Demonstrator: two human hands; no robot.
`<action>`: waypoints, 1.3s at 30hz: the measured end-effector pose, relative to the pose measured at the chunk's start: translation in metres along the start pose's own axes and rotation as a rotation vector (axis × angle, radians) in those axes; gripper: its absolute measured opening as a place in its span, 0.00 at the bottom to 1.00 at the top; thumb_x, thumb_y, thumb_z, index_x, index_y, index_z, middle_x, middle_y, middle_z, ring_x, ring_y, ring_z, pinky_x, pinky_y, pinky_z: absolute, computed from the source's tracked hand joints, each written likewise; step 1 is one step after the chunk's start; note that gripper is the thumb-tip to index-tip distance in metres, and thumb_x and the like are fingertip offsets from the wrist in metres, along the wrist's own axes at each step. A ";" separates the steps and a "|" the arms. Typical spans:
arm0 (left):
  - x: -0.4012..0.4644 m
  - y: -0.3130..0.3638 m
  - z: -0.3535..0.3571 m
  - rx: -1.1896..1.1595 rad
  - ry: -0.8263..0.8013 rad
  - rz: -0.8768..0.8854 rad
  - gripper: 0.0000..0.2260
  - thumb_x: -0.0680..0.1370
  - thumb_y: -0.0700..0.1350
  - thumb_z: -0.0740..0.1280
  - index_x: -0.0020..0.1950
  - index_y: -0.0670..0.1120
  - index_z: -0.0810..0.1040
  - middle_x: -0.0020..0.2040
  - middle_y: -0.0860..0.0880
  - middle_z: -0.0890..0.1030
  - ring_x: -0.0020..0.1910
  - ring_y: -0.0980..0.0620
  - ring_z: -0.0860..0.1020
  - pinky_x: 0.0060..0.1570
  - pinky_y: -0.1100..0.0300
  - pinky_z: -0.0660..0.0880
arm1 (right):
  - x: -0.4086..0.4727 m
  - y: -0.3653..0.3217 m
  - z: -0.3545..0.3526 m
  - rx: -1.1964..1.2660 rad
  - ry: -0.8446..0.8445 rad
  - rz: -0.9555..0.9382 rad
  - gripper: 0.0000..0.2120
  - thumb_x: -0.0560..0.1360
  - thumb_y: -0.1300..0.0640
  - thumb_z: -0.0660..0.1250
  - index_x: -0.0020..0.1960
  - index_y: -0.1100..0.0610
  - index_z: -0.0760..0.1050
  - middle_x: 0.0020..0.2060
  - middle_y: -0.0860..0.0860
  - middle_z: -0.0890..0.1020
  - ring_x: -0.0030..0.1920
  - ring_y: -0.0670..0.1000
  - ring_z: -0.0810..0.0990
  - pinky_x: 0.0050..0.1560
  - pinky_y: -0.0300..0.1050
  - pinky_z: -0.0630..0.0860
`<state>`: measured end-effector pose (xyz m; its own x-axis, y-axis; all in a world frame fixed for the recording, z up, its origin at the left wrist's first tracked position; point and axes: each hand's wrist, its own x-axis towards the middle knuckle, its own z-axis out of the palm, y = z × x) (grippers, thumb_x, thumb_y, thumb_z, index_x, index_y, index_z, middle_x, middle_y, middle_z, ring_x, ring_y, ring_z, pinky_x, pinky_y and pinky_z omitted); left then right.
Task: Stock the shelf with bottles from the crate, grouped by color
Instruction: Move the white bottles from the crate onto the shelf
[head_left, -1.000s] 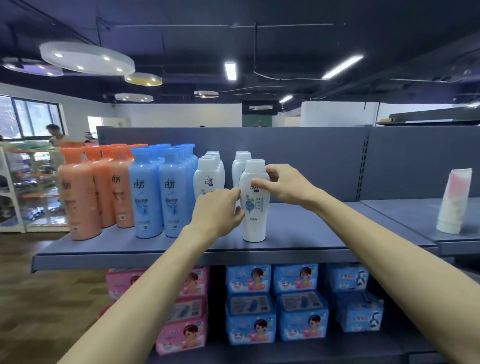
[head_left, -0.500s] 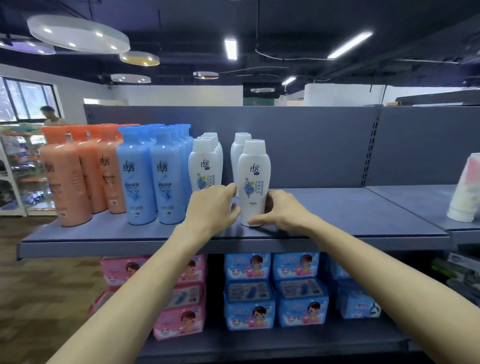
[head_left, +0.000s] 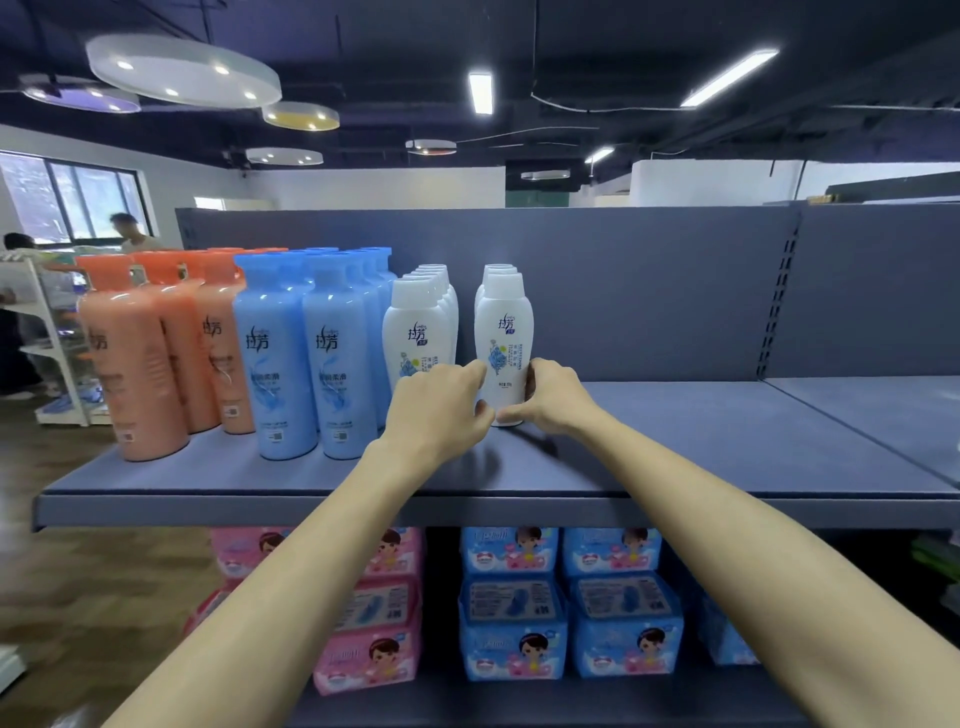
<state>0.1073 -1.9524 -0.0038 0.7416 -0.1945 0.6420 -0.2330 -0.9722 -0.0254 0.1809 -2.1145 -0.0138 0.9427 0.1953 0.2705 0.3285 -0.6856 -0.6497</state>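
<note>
- Standing upright on the blue-grey shelf (head_left: 675, 457), the front white bottle (head_left: 503, 338) is held low on its body from both sides.
- The left hand (head_left: 441, 410) is curled against the bottle's left side, thumb and forefinger touching it near the base; the other fingers are folded under and cannot be made out.
- The right hand (head_left: 553, 397) is wrapped round the bottle's right side, its thumb lying along the shelf at the bottle's foot.
- Two more white caps are seen directly behind the held bottle, forming a short row (head_left: 497, 271) running towards the back panel.
- A second row of white bottles (head_left: 415, 332) is ranged just to the left, with a narrow gap kept between the two rows.
- Blue bottles (head_left: 304, 358) are grouped further left, in two rows touching one another.
- Orange bottles (head_left: 156, 358) are grouped at the left end of the shelf, just beside the blue ones.
- The shelf to the right of the held bottle is seen as bare surface up to the perforated upright.
- Pink packs (head_left: 374, 644) and blue packs (head_left: 566, 623) are stacked on the lower shelf beneath.
- Two people are seen blurred in the far left background near a window.
</note>
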 end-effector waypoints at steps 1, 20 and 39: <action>0.001 -0.001 0.000 0.001 -0.001 -0.002 0.08 0.76 0.50 0.62 0.49 0.47 0.71 0.43 0.50 0.81 0.41 0.43 0.77 0.38 0.55 0.67 | 0.004 0.000 0.001 0.003 -0.001 0.005 0.26 0.63 0.54 0.81 0.56 0.58 0.75 0.52 0.51 0.82 0.49 0.51 0.80 0.40 0.39 0.73; -0.002 -0.001 0.003 -0.005 0.023 0.015 0.09 0.77 0.51 0.61 0.53 0.48 0.72 0.43 0.52 0.81 0.41 0.45 0.77 0.39 0.55 0.70 | 0.025 0.000 0.007 -0.039 -0.041 0.087 0.22 0.66 0.54 0.78 0.56 0.60 0.76 0.52 0.54 0.82 0.46 0.53 0.81 0.34 0.40 0.72; -0.024 0.013 -0.033 -0.058 -0.007 0.028 0.08 0.76 0.51 0.61 0.50 0.48 0.70 0.42 0.51 0.80 0.41 0.45 0.77 0.39 0.54 0.72 | -0.057 -0.057 -0.042 -0.246 0.010 0.052 0.18 0.70 0.51 0.77 0.40 0.53 0.66 0.37 0.48 0.74 0.35 0.48 0.72 0.29 0.39 0.65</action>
<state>0.0653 -1.9561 0.0057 0.7385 -0.2226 0.6365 -0.2898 -0.9571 0.0015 0.1063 -2.1165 0.0377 0.9570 0.1488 0.2491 0.2540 -0.8448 -0.4710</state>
